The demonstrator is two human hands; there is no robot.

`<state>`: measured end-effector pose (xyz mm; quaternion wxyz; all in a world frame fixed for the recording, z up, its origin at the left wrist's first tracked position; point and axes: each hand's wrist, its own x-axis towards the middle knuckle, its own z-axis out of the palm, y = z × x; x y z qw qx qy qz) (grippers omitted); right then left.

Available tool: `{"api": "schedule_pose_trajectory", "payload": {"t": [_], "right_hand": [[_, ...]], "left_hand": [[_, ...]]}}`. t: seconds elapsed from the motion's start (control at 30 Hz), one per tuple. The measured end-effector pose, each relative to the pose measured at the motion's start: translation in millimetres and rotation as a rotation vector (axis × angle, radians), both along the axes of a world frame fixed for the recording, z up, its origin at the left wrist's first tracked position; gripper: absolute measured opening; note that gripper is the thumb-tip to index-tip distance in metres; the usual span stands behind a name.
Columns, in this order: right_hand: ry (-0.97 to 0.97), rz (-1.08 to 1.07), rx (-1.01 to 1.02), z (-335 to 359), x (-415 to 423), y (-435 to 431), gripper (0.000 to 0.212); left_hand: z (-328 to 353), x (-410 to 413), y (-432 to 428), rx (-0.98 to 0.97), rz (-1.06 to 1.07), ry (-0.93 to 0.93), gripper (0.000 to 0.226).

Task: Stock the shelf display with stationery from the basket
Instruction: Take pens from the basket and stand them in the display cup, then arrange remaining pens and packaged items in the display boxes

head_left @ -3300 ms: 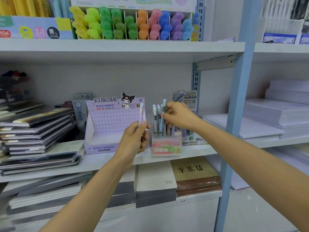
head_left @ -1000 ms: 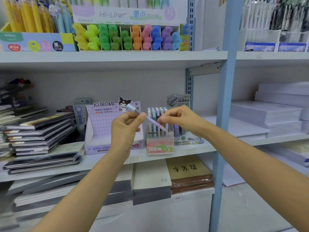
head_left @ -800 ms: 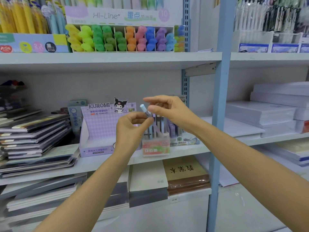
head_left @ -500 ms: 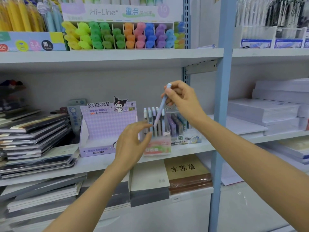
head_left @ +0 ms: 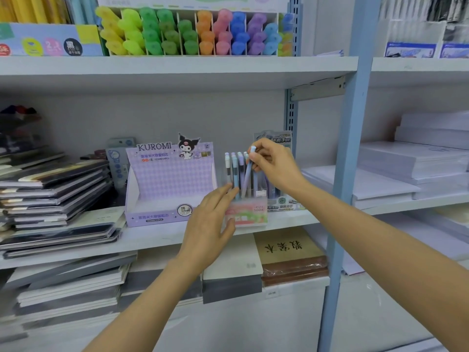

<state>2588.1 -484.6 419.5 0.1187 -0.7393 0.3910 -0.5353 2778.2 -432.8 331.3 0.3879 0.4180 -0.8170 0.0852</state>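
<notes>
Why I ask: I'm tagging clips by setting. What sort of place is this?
Most likely a stationery shop: colour-sorted highlighters in a display tray, a Kuromi retail box beside a stand of pens, and stacked notebooks on metal shelving.

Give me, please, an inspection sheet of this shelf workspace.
Surface: pale grey metal shelf board.
Job's things: lilac pen with a light blue cap, tilted, lower end in the clear plastic pen holder with a pink and green label; other capped pens stand upright in it.
Clutter: purple checked cardboard Kuromi display box left of the holder; stack of dark flat notebooks further left.
Grippers: right hand pinches the pen near its cap; left hand, fingers straight, touches the holder's left side.
Cables: nothing seen.
Surroundings: coloured highlighters on the shelf above; white paper reams beyond the blue upright post.
</notes>
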Motion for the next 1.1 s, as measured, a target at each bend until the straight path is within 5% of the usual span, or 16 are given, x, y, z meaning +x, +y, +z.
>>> {"api": "schedule_pose_trajectory", "payload": {"t": [0.5, 0.67, 0.77, 0.9, 1.0, 1.1], "right_hand": [[0.127, -0.113, -0.111, -12.1, 8.2, -7.6, 0.014], [0.279, -0.212, -0.092, -19.5, 11.6, -10.0, 0.031], [0.175, -0.207, -0.161, -28.7, 15.6, 6.9, 0.038], [0.019, -0.015, -0.31, -67.2, 28.5, 46.8, 0.018], [0.066, 0.162, -0.113, -142.1, 42.8, 73.7, 0.014], [0.2, 0.255, 0.254, -238.2, 51.9, 85.2, 0.012]], "left_hand": [[-8.9, -2.7, -3.1, -0.052, 0.031, -0.049, 0.067], [-5.2, -1.5, -1.5, -0.006, 0.009, -0.064, 0.069], [-7.5, -0.7, 5.2, -0.035, 0.004, -0.021, 0.068], [-52.2, 1.6, 16.8, -0.127, 0.087, 0.244, 0.053], [-126.3, 6.5, 27.9, -0.024, 0.158, 0.43, 0.042], [-222.2, 18.7, 47.4, 0.264, 0.201, 0.372, 0.036]]}}
